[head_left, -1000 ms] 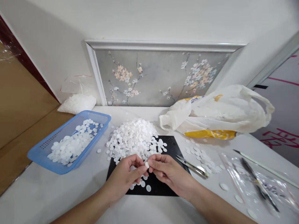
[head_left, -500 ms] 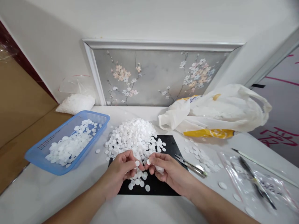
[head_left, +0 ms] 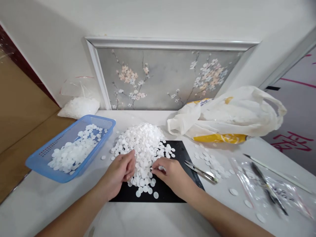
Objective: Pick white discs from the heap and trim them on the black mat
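A heap of small white plastic discs (head_left: 145, 138) covers much of a black mat (head_left: 168, 192) on the table. My left hand (head_left: 120, 171) is closed at the left side of the heap, its fingers curled inward; whatever lies inside is hidden. At the heap's right edge, my right hand (head_left: 170, 172) pinches a white disc, seen almost edge-on at the fingertips. More white shows under its curled fingers. Several loose discs (head_left: 145, 188) lie on the mat between the two hands.
On the left stands a blue basket (head_left: 58, 176) with discs inside, before a clear bag (head_left: 80, 107) of white pieces. Metal nippers (head_left: 202, 172) rest on the mat's right edge. Beyond are scattered discs (head_left: 212, 164), a white carrier bag (head_left: 229, 118), a zip bag (head_left: 247, 184) and tweezers (head_left: 269, 187).
My hands have moved apart from their meeting point over the mat. The left turned and curled, and its pinched disc no longer shows. The right shifted slightly to the heap's edge.
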A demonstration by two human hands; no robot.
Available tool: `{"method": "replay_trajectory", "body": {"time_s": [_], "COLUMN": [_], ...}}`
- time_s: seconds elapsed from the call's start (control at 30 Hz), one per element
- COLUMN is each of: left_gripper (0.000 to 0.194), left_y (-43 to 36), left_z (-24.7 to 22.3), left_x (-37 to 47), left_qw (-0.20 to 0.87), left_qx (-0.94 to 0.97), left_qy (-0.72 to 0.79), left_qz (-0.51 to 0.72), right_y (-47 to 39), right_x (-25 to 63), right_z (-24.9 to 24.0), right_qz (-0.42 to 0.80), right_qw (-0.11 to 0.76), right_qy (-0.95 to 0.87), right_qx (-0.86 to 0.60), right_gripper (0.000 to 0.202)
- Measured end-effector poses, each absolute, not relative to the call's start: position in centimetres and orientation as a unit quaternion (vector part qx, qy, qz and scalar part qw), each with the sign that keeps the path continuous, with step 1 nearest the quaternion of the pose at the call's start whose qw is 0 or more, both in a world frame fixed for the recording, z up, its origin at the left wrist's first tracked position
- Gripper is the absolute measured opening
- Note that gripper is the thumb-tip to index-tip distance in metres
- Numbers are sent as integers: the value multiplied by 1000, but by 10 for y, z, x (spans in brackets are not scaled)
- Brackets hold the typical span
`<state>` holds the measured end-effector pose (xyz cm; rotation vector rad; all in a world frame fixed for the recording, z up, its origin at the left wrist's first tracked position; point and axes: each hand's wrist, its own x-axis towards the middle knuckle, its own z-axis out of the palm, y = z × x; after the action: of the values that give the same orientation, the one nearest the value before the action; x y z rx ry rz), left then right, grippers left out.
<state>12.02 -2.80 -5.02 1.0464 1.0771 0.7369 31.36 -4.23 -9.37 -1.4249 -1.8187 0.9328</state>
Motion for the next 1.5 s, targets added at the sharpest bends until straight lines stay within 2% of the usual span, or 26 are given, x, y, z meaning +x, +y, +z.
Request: {"method": "replay_trajectory", "body": {"time_s": [0.1,0.17,0.23,0.3,0.4,0.5,0.57,0.67,0.77,0.9,1.0,1.3,1.5], "left_gripper": [29,29,30,32,36,39,38,34,30,25,21,33,28], "left_y": [-33,-37,-40,-41,-41,-39,-39,-38,-37,-38,-39,-40,-42], "left_z": [-56,-59,-62,-63,-64,-63,-63,-63,-62,-59,-55,-55,-62], "left_x": [125,129,132,133,134,135,135,134,134,134,135,133,137], "left_qw": [643,628,627,641,660,671,675,674,679,696,709,713,698], "left_qx": [529,554,558,547,512,480,472,477,487,473,453,449,474], "left_qy": [482,486,486,477,483,494,493,489,480,473,465,464,467], "left_qz": [272,250,245,249,264,275,280,280,266,262,274,274,265], "right_y": [-43,-43,-45,-47,-53,-58,-60,-59,-56,-51,-48,-48,-50], "right_x": [313,314,315,314,312,312,312,313,315,316,316,316,309], "right_z": [-93,-91,-88,-86,-84,-86,-86,-84,-82,-84,-84,-83,-89], "right_qz": [433,550,603,559,422,328,310,351,465,634,701,710,622], "right_qw": [346,353,362,380,404,425,434,436,428,417,415,412,412], "right_qy": [-632,-550,-504,-533,-641,-708,-719,-690,-605,-459,-398,-387,-456], "right_qx": [-541,-519,-502,-509,-498,-459,-447,-458,-484,-461,-422,-419,-485], "right_gripper": [11,20,24,19,9,10,11,12,13,29,33,33,29]}}
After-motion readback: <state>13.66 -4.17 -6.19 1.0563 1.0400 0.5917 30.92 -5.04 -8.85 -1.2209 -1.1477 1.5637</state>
